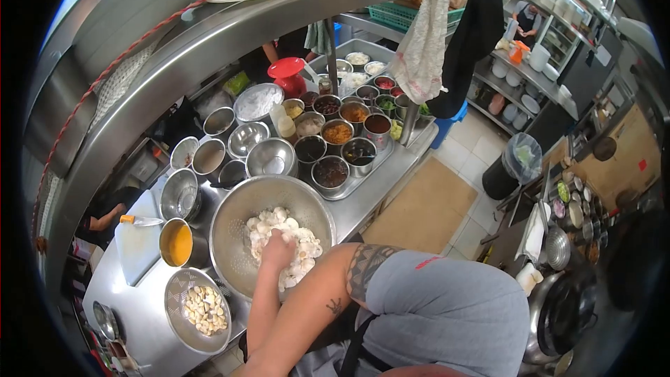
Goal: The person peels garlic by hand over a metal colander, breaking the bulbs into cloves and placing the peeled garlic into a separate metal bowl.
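One hand point(278, 250) is sunk in the pale dough pieces point(301, 237) heaped in the large steel colander point(241, 213), its grip curled around a clump; which hand it is, I cannot tell. Below-left of the grip, a smaller bowl point(178, 321) holds a modest batch of shaped pieces point(205, 309), so I judge most of the heap remains unworked.

Large bowl point(241, 213): shiny perforated metal. Counter point(370, 199): brushed steel, dull sheen. Spice pots point(338, 132): glossy metal. Hanging towel point(424, 35): rough pale cloth. Cutting board point(136, 248): matt white plastic. Red funnel point(287, 73): glossy plastic.
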Available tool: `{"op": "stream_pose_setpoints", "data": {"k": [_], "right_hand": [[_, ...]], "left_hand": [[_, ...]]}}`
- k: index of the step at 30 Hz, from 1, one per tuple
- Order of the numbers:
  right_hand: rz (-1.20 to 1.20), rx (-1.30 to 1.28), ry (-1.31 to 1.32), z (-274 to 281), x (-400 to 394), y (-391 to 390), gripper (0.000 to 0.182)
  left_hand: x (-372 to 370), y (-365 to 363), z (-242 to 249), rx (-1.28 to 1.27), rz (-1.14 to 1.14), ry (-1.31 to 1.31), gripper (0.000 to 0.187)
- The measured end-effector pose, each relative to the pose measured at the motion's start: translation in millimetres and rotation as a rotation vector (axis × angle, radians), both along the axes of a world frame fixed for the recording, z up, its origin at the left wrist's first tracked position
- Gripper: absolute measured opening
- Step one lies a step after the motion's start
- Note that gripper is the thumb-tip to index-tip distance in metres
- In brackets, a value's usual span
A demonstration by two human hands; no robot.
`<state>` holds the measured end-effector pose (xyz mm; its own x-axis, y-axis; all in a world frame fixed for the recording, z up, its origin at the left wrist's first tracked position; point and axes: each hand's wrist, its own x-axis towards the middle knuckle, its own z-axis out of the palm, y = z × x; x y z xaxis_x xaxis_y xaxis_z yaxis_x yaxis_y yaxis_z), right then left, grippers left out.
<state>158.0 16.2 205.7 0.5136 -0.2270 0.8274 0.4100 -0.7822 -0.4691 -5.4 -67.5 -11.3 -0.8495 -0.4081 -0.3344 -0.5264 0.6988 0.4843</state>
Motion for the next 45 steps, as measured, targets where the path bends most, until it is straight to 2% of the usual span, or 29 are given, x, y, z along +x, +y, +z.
{"op": "stream_pose_setpoints", "data": {"k": [9, 24, 27, 28, 29, 30, 31, 32, 33, 34, 35, 36, 37, 39, 41, 43, 45], "right_hand": [[-0.002, -0.018, 0.014, -1, 2, -2, 0.028], [-0.033, -0.057, 0.026, 0, -10, -3, 0.027], [-0.14, -0.084, 0.094, 2, -37, -2, 0.026], [-0.201, -0.074, 0.165, 4, -53, -2, 0.026], [-0.226, 0.124, 0.296, 6, -77, 0, 0.025], [-0.34, 0.228, 0.068, -13, -90, -5, 0.015], [-0.619, 0.293, -0.123, -42, -103, -12, 0.015], [-0.78, 0.32, 0.009, -72, -144, -31, 0.016], [-0.856, 0.731, -0.02, -110, -172, -40, 0.018], [-1.181, 0.777, 0.044, -120, -206, -35, 0.017], [-1.35, 0.825, -0.151, -158, -229, -43, 0.023], [-1.534, 0.799, -0.032, -188, -256, -41, 0.028], [-1.687, 0.696, 0.165, -193, -264, -27, 0.038], [-1.519, 0.957, 0.115, -218, -261, -21, 0.046], [-1.121, 1.328, -0.076, -232, -252, -19, 0.046], [-1.094, 1.367, -0.207, -226, -239, -17, 0.042], [-1.089, 1.328, -0.229, -241, -239, -22, 0.04]], "left_hand": [[4, -13, -8, 0.02, -0.068, 0.077, 0.048], [1, -12, -2, 0.046, -0.023, 0.073, 0.055], [4, -21, -25, 0.024, -0.019, 0.174, 0.046], [7, -22, -23, 0.251, 0.096, 0.188, 0.042], [8, -23, -18, 0.478, 0.215, 0.203, 0.038], [10, -23, -15, 0.705, 0.347, 0.219, 0.034], [14, -20, -10, 0.854, 0.415, 0.325, 0.025], [21, -22, -4, 0.871, 0.418, 0.391, 0.025], [28, -22, 4, 0.889, 0.419, 0.456, 0.026], [31, -17, 10, 1.115, 0.532, 0.541, 0.028], [35, -16, 11, 1.341, 0.648, 0.643, 0.031], [41, -24, -2, 1.436, 0.589, 0.675, 0.032], [47, -33, -21, 1.523, 0.516, 0.716, 0.033], [48, -34, -41, 1.688, 0.48, 0.812, 0.029], [43, -16, 1, 1.706, 0.526, 0.784, 0.028], [42, -21, -20, 1.792, 0.468, 0.773, 0.028], [41, -27, -39, 1.83, 0.426, 0.771, 0.028]]}}
